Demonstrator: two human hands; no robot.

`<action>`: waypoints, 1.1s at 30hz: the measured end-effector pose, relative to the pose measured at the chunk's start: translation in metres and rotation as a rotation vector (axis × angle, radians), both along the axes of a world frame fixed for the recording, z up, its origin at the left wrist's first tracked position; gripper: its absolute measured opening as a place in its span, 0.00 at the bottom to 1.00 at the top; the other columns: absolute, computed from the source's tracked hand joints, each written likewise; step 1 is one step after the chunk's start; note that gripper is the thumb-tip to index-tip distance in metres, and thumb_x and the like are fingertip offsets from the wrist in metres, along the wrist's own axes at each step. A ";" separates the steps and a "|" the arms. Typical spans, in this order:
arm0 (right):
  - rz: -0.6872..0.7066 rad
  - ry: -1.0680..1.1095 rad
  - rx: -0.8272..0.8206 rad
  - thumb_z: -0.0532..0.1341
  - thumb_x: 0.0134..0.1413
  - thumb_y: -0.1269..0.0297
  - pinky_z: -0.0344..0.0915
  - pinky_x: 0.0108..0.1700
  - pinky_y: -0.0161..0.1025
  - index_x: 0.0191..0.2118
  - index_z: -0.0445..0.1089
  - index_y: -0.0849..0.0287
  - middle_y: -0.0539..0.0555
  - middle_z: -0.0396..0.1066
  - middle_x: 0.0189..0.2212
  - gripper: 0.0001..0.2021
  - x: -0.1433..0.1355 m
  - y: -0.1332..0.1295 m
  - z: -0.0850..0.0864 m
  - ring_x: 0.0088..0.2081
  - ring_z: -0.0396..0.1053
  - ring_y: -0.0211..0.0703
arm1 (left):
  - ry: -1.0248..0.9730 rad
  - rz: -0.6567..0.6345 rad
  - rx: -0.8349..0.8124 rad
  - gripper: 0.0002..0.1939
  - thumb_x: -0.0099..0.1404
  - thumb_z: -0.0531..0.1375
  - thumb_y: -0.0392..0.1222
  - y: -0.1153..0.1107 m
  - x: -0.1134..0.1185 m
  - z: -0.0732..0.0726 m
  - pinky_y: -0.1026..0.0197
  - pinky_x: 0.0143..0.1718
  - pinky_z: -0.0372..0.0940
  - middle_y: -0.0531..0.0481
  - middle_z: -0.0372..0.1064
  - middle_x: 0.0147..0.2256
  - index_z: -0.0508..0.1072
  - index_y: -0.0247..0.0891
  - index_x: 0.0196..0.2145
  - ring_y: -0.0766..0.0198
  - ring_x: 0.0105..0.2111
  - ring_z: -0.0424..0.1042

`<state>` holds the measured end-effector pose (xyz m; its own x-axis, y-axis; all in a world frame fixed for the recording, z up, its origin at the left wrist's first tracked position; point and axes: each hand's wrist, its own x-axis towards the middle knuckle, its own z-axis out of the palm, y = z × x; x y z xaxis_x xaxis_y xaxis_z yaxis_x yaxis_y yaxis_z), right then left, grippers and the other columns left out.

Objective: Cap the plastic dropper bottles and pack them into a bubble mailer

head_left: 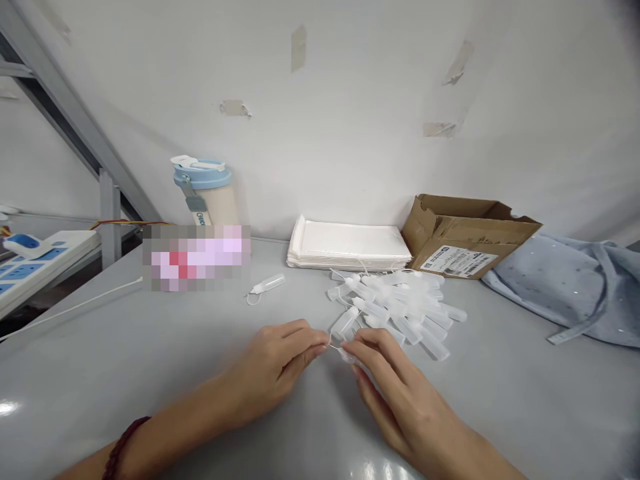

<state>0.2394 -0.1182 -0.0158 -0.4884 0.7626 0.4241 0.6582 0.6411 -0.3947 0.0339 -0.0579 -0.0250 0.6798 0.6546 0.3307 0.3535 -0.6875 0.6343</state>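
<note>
Between my hands is a small translucent needle-tip squeeze bottle (347, 356), mostly covered by fingers. My right hand (400, 393) pinches its body between thumb and fingers. From the bottle a thin, pale tip runs left into the pinched thumb and fingertips of my left hand (285, 357); whether a cap sits there is hidden. Just beyond my right hand lies a loose pile of similar bottles (400, 297), with white tops and thin looped straps. One more bottle (269, 285) lies apart on the grey table (190, 353), farther off and left of the pile.
Behind the pile are a stack of white padded envelopes (350, 241) and an open cardboard box (465, 243). Blue-grey cloth (575, 287) lies at right. Back left stand a blue-lidded cup (213, 193) and a blurred-out pink item (200, 260); a power strip (45, 267) sits far left.
</note>
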 end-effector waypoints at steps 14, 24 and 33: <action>0.023 -0.089 -0.055 0.45 0.52 0.84 0.70 0.37 0.39 0.53 0.59 0.66 0.64 0.59 0.42 0.23 0.004 -0.002 -0.003 0.39 0.65 0.43 | 0.116 -0.040 0.254 0.10 0.70 0.46 0.34 -0.003 -0.003 -0.010 0.66 0.27 0.59 0.51 0.66 0.28 0.67 0.36 0.40 0.67 0.24 0.65; 0.017 -0.140 0.070 0.43 0.45 0.87 0.71 0.37 0.38 0.50 0.60 0.67 0.63 0.61 0.40 0.26 0.000 -0.004 -0.010 0.39 0.67 0.44 | 0.217 -0.087 0.378 0.12 0.68 0.46 0.30 -0.007 0.000 -0.004 0.64 0.22 0.55 0.52 0.63 0.23 0.66 0.35 0.32 0.66 0.20 0.60; 0.019 -0.116 0.038 0.44 0.46 0.86 0.71 0.38 0.39 0.49 0.60 0.66 0.63 0.61 0.40 0.25 -0.002 -0.005 -0.010 0.39 0.66 0.44 | 0.190 -0.095 0.329 0.12 0.67 0.46 0.29 -0.011 0.001 -0.011 0.63 0.23 0.56 0.51 0.64 0.23 0.67 0.35 0.31 0.66 0.20 0.61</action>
<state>0.2374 -0.1231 -0.0259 -0.5504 0.7369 0.3925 0.6854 0.6672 -0.2915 0.0352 -0.0687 -0.0358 0.8018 0.4653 0.3750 0.3680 -0.8788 0.3038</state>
